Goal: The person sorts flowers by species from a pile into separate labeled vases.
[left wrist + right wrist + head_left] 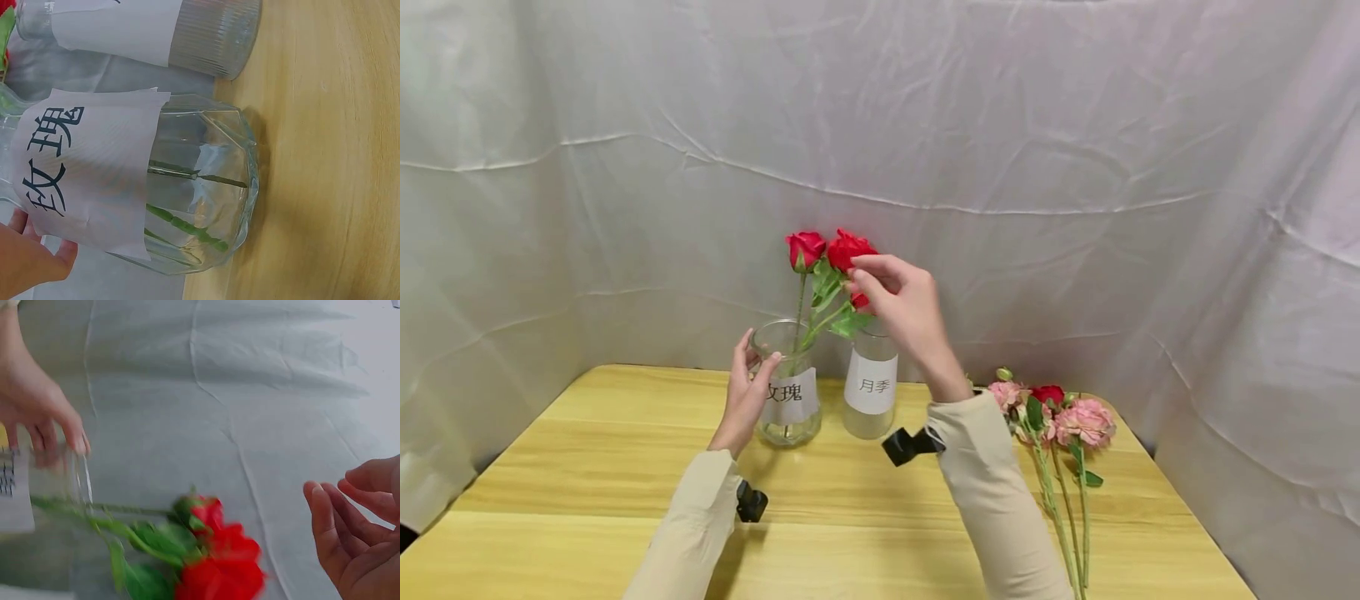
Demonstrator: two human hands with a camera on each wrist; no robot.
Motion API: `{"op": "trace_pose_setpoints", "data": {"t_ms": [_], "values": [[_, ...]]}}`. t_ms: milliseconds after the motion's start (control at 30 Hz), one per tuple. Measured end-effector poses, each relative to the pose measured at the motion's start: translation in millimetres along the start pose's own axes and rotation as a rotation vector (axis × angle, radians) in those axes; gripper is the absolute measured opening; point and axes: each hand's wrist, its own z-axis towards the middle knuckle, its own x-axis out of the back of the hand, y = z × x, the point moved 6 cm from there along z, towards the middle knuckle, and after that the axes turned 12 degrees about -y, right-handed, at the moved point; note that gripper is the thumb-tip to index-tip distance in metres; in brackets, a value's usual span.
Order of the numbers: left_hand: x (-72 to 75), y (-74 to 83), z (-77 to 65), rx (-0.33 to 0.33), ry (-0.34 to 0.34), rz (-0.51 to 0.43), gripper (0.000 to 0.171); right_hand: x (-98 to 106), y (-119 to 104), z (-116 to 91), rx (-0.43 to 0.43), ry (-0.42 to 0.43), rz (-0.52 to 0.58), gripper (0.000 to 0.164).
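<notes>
The left hand gripped the wide glass vase, covering its label's edge; the right hand, fingers loosely bent, holding nothing, partly hid from me the red flowers in that vase; their stems vanished behind the label.

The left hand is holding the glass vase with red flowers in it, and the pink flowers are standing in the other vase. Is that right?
Not quite: the pink flowers are lying on the table, not standing in the other vase. The head view shows it. The left hand is holding the glass vase with red flowers in it.
</notes>
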Motion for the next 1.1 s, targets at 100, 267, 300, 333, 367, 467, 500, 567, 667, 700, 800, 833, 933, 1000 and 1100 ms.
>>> {"op": "trace_pose_setpoints", "data": {"t_ms": [100,267,300,333,367,467,500,567,667,700,800,833,933,1000,1100], "values": [[0.4,0.0,-0.8,0.005,0.003,0.003,0.073,18,3,-14,0.010,0.021,-0.011,0.020],[1.2,2.3,-2.7,-0.004,0.002,-0.010,0.072,50,12,-38,0.011,0.084,-0.041,0.021],[1.7,2.9,-3.1,-0.006,0.003,-0.012,0.072,57,14,-43,0.003,0.096,-0.039,0.021],[2.2,3.5,-3.6,-0.008,0.003,-0.015,0.072,63,17,-47,-0.002,0.111,-0.037,0.022],[2.8,3.9,-3.8,-0.008,0.004,-0.016,0.073,70,20,-51,-0.009,0.124,-0.037,0.022],[4.4,4.3,-4.3,-0.009,0.010,-0.021,0.073,88,30,-64,-0.044,0.150,-0.045,0.024],[5.0,4.2,-4.3,-0.007,0.013,-0.019,0.073,94,34,-68,-0.058,0.153,-0.050,0.025],[6.3,3.4,-4.3,-0.001,0.017,-0.015,0.073,104,41,-77,-0.090,0.155,-0.065,0.027],[7.2,2.4,-3.6,0.008,0.017,-0.017,0.073,117,49,-92,-0.146,0.152,-0.106,0.031],[7.4,2.3,-3.1,0.011,0.016,-0.018,0.073,121,50,-98,-0.162,0.155,-0.120,0.032],[7.6,0.7,-3.0,0.024,0.013,-0.027,0.073,132,55,-114,-0.213,0.160,-0.187,0.035],[7.9,0.3,-2.8,0.026,0.014,-0.029,0.073,135,57,-120,-0.227,0.160,-0.210,0.036],[8.9,-0.8,-1.6,0.033,0.019,-0.035,0.073,146,65,-133,-0.266,0.161,-0.277,0.036],[9.4,-1.2,-0.9,0.042,0.019,-0.037,0.072,153,73,-141,-0.305,0.159,-0.310,0.038],[8.9,-1.0,-0.5,0.050,0.013,-0.041,0.072,163,88,-155,-0.369,0.154,-0.329,0.040]]}}
